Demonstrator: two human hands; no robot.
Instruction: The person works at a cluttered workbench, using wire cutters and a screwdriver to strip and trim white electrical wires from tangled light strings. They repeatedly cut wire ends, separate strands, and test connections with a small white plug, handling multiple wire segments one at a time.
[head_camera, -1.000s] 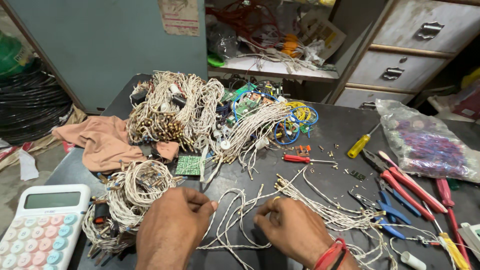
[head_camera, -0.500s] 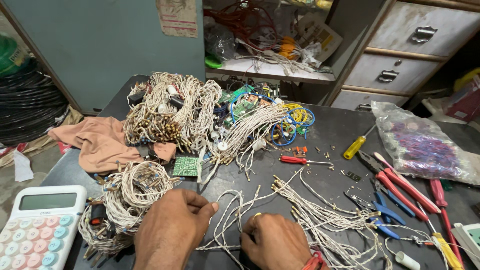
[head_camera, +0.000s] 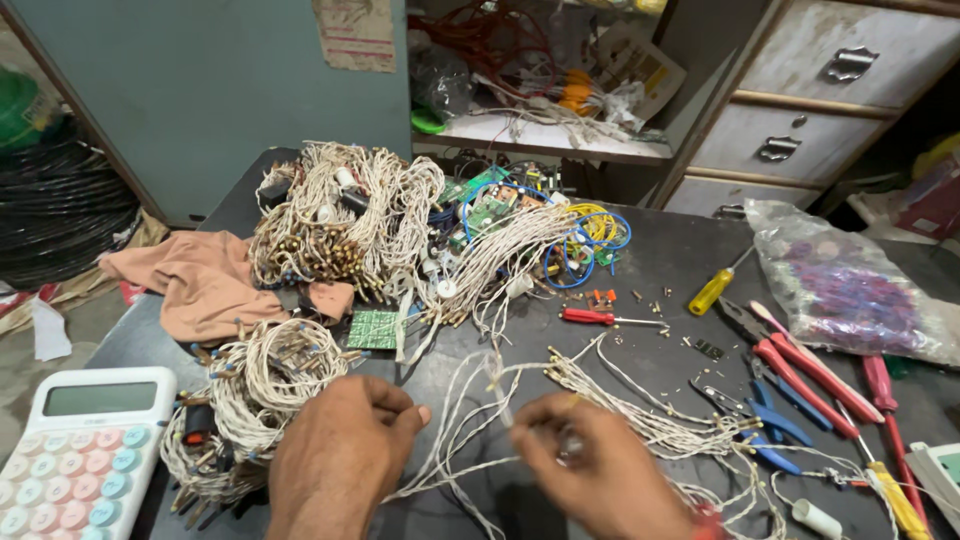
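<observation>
Near the front edge of the dark counter (head_camera: 650, 260), my left hand (head_camera: 340, 450) is curled closed, pinching thin white twisted wires (head_camera: 470, 400) between thumb and fingertips. My right hand (head_camera: 600, 470) is blurred; it seems closed around the same strands, one of which stands up from it, but I cannot tell the grip exactly. These loose wires fan out between my hands and trail right in a braided bundle tipped with small brass ends. Just left of my left hand lies a round coil of the same cord (head_camera: 265, 385), and beyond it a heaped tangle (head_camera: 340, 215) on the far side. A small green circuit board (head_camera: 372, 328) lies flat between them. A crumpled tan cloth (head_camera: 205, 280) sits at the left, a white calculator (head_camera: 80, 450) with pastel round keys at the near left. To the right lie a red-handled screwdriver (head_camera: 600, 318), a yellow-handled one (head_camera: 715, 290), red-handled pliers (head_camera: 800, 365) and a crinkly clear plastic bag (head_camera: 850, 290).
</observation>
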